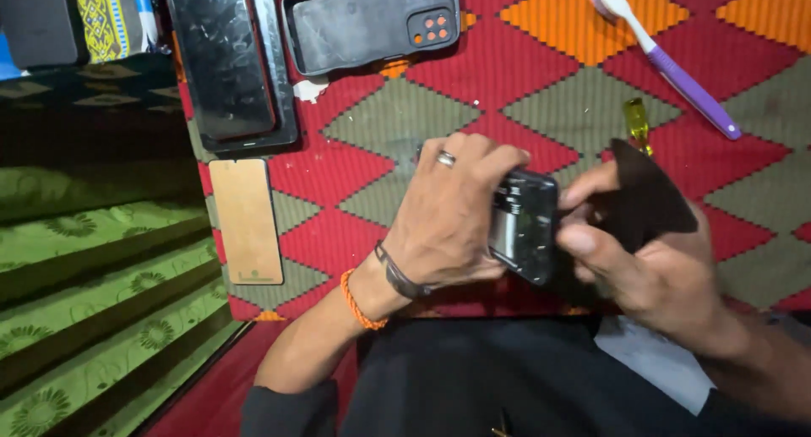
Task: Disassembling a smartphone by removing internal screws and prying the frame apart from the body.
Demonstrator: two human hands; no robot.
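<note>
My left hand [452,213], with a ring and two wristbands, grips a black phone body [524,226] from its left side. My right hand [650,264] holds the phone's right side, thumb pressed against its edge, and also pinches a dark triangular pick or cloth piece [646,196] that rises behind the phone. Both hands hover just above the red, green and orange patterned mat [372,192].
On the mat lie a cracked black screen panel [228,61], a tan rectangular sheet [247,221], a black phone case with orange camera rings [372,23], a purple and white toothbrush [672,65] and a yellow-handled screwdriver [638,124]. Green floral fabric [101,319] lies left.
</note>
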